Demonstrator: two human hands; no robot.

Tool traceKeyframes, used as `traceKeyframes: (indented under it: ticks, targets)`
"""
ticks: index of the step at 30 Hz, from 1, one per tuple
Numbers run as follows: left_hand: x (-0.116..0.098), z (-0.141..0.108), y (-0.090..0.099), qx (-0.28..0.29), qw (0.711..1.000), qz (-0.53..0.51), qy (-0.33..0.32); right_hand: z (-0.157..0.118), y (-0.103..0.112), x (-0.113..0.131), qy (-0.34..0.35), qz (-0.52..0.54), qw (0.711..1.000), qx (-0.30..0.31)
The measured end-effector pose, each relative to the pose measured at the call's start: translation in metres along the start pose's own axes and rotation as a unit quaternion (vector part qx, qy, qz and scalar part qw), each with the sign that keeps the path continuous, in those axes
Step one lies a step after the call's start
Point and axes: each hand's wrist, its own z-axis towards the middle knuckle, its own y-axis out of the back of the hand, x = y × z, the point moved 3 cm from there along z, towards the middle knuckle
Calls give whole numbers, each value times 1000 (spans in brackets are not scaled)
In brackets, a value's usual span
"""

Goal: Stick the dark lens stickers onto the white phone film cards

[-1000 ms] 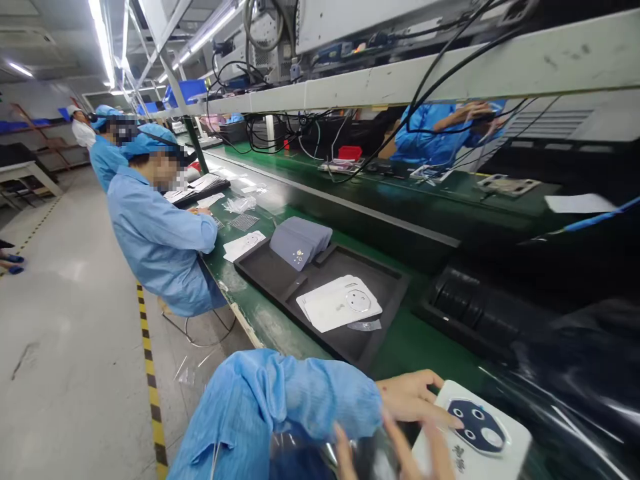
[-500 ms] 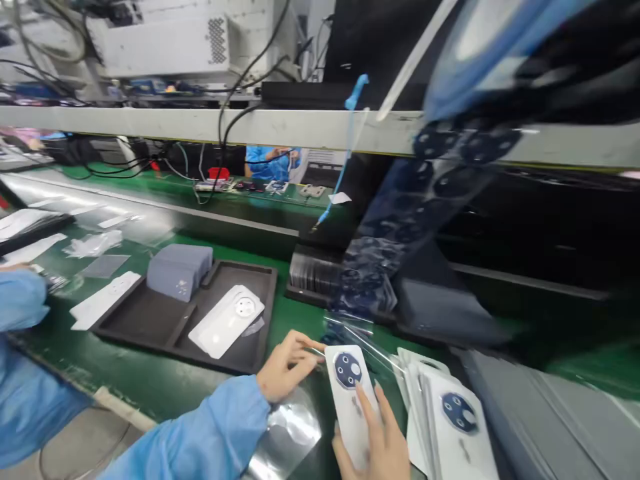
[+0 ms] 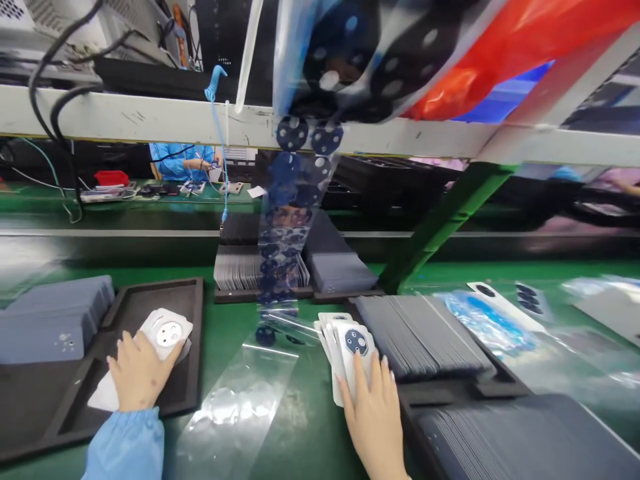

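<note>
My left hand (image 3: 141, 375) spans a white phone-shaped panel (image 3: 169, 331) lying in a black tray (image 3: 199, 347), thumb and fingers at its opposite edges. Its round camera cutout shows above the hand; the rest is partly covered. On the right, my right hand (image 3: 375, 407) holds a white panel (image 3: 345, 357) with a dark round camera sticker (image 3: 355, 341), thumb at its left side and fingers over its face. That panel sits on top of a fanned stack of similar white panels (image 3: 327, 333).
A clear film strip (image 3: 290, 233) with dark round stickers hangs from the shelf beam (image 3: 165, 120) to the bench. Grey panels (image 3: 425, 337) fill trays at right; more grey panels (image 3: 55, 320) stand at left. A green post (image 3: 445, 223) rises behind. A co-worker's blue sleeve (image 3: 173, 160) shows beyond.
My view has swung right. My right hand has brought the stickered panel onto the stack. My left hand has left that panel's edge and moved to the white panel in the tray.
</note>
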Motion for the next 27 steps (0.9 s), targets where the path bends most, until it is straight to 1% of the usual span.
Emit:
traceKeyframes:
  ticks: [3, 4, 6, 8, 10, 12, 15, 17, 18, 20, 21, 22, 23, 24, 25, 27]
  targets:
    - [4, 0, -3, 48, 998, 35, 5, 9, 12, 32, 21, 54, 998, -31]
    - [4, 0, -4, 54, 998, 43, 5, 13, 14, 45, 52, 85, 995, -27]
    - [3, 0, -4, 60, 997, 53, -1, 21, 13, 73, 152, 139, 978, 8]
    - [1, 1, -5, 65, 997, 49, -14, 31, 0, 98, 242, 159, 955, 69]
    - [0, 3, -4, 67, 997, 32, -23, 43, -23, 112, 270, 157, 942, 119]
    - [0, 5, 0, 49, 999, 1, -20, 55, -50, 116, 269, 160, 938, 147]
    - [-4, 6, 13, -7, 997, -73, -7, 64, -86, 111, 242, 177, 935, 189]
    - [-8, 4, 21, -47, 990, -135, 15, 64, -100, 104, 222, 193, 932, 212]
    - [-10, 2, 25, -70, 983, -168, 27, 62, -104, 101, 216, 201, 930, 220]
    - [-14, -3, 30, -124, 962, -239, 41, 59, -104, 98, 207, 216, 927, 226]
    - [-17, -7, 32, -145, 948, -281, 38, 57, -101, 97, 205, 223, 926, 226]
    - [-19, -11, 33, -154, 932, -328, 30, 56, -97, 98, 203, 230, 925, 225]
    - [-23, -15, 33, -144, 913, -380, 19, 55, -93, 99, 200, 237, 924, 224]
    - [-27, -19, 33, -114, 892, -438, 5, 55, -88, 100, 195, 244, 923, 225]
    - [-34, -24, 32, -66, 865, -497, -13, 55, -84, 101, 188, 252, 921, 229]
    - [-52, -36, 32, 61, 798, -598, -49, 55, -78, 103, 162, 269, 918, 243]
